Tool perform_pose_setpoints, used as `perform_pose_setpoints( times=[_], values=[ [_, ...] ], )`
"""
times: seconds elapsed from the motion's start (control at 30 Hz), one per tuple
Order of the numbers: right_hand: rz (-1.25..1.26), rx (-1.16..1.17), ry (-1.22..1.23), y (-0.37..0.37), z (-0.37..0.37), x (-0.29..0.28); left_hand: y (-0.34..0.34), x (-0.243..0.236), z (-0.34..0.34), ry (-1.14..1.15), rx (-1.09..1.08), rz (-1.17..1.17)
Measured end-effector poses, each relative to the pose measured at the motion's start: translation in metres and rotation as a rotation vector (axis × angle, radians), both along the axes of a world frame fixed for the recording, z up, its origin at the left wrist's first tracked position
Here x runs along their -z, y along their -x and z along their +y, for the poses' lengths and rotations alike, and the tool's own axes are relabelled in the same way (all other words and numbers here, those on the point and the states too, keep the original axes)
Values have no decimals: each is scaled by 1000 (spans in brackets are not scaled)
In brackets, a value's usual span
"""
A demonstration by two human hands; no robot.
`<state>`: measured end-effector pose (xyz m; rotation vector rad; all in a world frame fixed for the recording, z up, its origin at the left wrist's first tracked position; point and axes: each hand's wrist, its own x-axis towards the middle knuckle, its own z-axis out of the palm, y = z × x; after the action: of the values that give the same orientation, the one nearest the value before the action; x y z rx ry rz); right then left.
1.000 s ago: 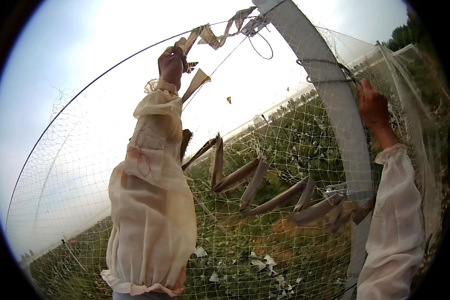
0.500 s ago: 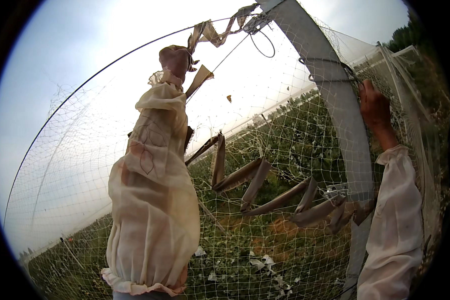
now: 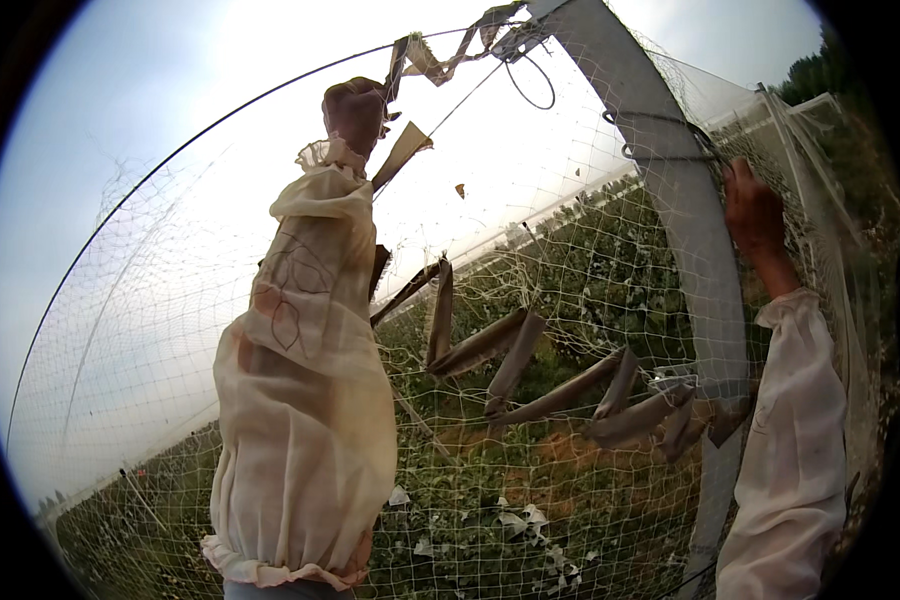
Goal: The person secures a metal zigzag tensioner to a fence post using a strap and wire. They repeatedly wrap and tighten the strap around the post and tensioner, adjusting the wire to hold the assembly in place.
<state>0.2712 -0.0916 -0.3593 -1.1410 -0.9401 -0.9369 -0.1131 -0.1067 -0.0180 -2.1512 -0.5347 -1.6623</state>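
Note:
My left hand (image 3: pixel 355 112) is raised high, closed at a brown, zigzag-folded strip (image 3: pixel 425 62) by the net's dark top wire (image 3: pixel 260 108). The strip's upper length runs from my fingers toward the post's top. A stiff flap (image 3: pixel 400 157) of similar material sticks out below the hand. More folded strip (image 3: pixel 510 365) hangs across the net (image 3: pixel 570 260) down to the post. At the right, my right hand (image 3: pixel 757 212) is closed on dark wire (image 3: pixel 670 157) looped around the grey post (image 3: pixel 695 250). My fingertips there are partly hidden.
A thin wire loop (image 3: pixel 532 82) dangles near the post's top. Behind the net spread green plants (image 3: pixel 610 240) with pale scraps (image 3: pixel 525 522) among them. Farther right stands another netted frame (image 3: pixel 810 180). A metal fitting (image 3: pixel 673 378) sits on the post.
The view has shifted slightly, moving the post a little rightward in it. My left hand is marginally higher against the strip; my right hand keeps its place by the post.

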Motion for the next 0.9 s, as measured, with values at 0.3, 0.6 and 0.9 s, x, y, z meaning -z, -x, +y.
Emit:
perform_pose_setpoints(
  times=[0.3, 0.6, 0.9],
  values=[
    [-2, -14, -2, 0, 1, 3, 1, 9, -18, 47, -33, 80],
    [15, -33, 42, 5, -5, -1, 29, 31, -63, -499, -665, 104],
    [42, -27, 57, 2, 3, 5, 33, 14, -32, -540, -1030, 571]
  ],
)
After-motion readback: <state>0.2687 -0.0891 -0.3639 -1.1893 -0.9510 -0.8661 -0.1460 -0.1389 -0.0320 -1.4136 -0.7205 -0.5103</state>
